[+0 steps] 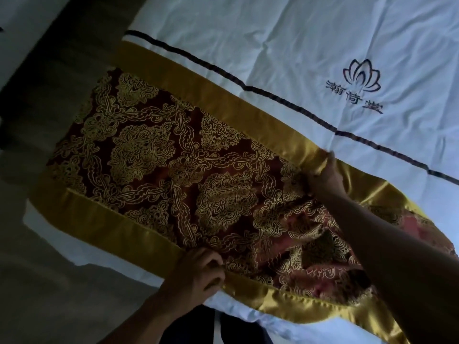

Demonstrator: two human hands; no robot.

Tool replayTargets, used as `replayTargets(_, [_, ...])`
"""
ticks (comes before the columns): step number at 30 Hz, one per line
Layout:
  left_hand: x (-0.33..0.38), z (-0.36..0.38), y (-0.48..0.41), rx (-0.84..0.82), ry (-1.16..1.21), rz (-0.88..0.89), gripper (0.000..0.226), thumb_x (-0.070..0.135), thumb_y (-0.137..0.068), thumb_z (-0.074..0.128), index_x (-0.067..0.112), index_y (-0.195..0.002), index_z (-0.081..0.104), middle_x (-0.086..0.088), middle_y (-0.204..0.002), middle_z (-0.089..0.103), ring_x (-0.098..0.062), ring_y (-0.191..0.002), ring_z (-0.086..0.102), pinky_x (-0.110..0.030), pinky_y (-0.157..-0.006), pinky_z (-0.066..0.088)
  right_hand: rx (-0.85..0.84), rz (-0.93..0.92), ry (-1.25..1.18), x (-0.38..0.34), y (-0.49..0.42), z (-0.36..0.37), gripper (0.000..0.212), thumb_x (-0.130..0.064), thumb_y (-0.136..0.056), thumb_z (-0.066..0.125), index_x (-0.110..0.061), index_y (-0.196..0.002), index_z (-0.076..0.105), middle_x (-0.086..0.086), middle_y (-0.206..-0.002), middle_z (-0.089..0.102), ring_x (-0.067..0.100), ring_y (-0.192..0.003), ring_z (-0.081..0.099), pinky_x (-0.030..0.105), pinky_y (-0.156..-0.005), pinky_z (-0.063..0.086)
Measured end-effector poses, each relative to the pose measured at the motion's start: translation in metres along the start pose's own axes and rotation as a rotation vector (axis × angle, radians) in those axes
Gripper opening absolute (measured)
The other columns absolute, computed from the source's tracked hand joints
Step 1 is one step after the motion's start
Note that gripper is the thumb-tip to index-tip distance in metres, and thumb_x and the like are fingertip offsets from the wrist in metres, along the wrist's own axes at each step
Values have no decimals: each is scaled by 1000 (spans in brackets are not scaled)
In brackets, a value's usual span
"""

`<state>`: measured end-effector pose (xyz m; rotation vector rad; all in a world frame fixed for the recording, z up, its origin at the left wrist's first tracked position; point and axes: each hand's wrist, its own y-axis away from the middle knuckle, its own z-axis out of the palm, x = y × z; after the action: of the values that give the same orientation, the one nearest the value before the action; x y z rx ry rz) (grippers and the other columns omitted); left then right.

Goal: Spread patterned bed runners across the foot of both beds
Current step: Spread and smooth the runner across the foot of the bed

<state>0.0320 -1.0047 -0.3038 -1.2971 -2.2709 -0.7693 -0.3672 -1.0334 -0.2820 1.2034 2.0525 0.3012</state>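
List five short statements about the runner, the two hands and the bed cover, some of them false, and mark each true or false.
1. The left hand pinches the runner at its near gold border. True.
2. The right hand lies flat on the white cover. False: it grips the runner's far gold border.
3. The runner lies smooth along its whole length. False: it is bunched up to the right of the hands.
4. A lotus logo is stitched on the cover. True.
5. A dark stripe runs beside the far border. True.
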Motion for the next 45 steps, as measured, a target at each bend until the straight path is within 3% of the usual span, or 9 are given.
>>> replayTargets(3, [-3,2,-3,33,95,-22,13,50,-88,67,38,-87,63,22,-112,51,2,-106,45,-22,-90,38,-9,84,-21,5,-2,-3,57,-28,-99,64,-21,-146,33,11,-91,65,18,-50,68,26,-40,54])
replayTargets(10, [6,-4,-7,14,155,-70,31,61,-94,52,36,-93,70,21,-116,48,-3,-109,45,-32,-90,46,293,-66,65,-5,4,-22,19,-11,-102,44,-5,-115,56,13,-99,61,31,-89,62,38,-73,50])
replayTargets(13, [10,-8,-8,-6,162,-116,32,62,-94,47,40,-106,67,23,-130,44,-1,-118,42,-32,-96,47,170,-225,-79,-17,21,-20,52,-24,-101,55,-18,-148,35,8,-138,52,27,-116,59,38,-85,56])
replayTargets(15, [15,-9,-5,-26,134,-126,37,65,-91,49,43,-119,61,22,-137,41,-1,-124,39,-30,-100,46,101,-318,229,-12,33,-14,79,-45,-97,59,-26,-159,13,10,-166,19,37,-148,27,59,-117,30])
replayTargets(21, [29,-5,3,-148,50,-179,59,63,-86,58,49,-141,43,13,-156,30,-12,-141,29,-33,-112,31,-162,-598,677,43,116,31,77,-70,-99,24,-39,-159,-12,10,-166,-21,32,-155,-12,52,-125,-4])
replayTargets(25, [41,-3,-8,-200,-28,-260,60,66,-93,45,50,-149,32,8,-159,21,-17,-144,25,-33,-111,32,-250,-327,817,128,143,17,78,-82,-87,3,-49,-149,-31,-2,-161,-37,25,-154,-19,51,-125,5])
replayTargets(28, [56,-3,-23,-227,-20,-380,58,67,-94,44,48,-148,37,4,-156,22,-18,-142,22,-34,-113,32,-215,-269,826,161,156,-3,84,-83,-73,-23,-48,-148,-32,-2,-162,-32,26,-156,-13,47,-124,2])
replayTargets(37, [102,-13,-24,-355,83,-510,53,57,-98,48,36,-145,40,-8,-163,11,-28,-144,31,-40,-113,37,-160,-211,474,154,189,-10,78,-59,-96,42,-39,-161,4,16,-169,6,35,-155,14,48,-125,8])
replayTargets(45, [146,-44,-16,-313,124,-379,53,46,-102,48,26,-150,39,6,-157,33,-15,-141,38,-31,-109,36,-116,-212,389,155,220,-44,76,-57,-96,49,-39,-160,12,15,-167,19,31,-153,22,50,-123,19])
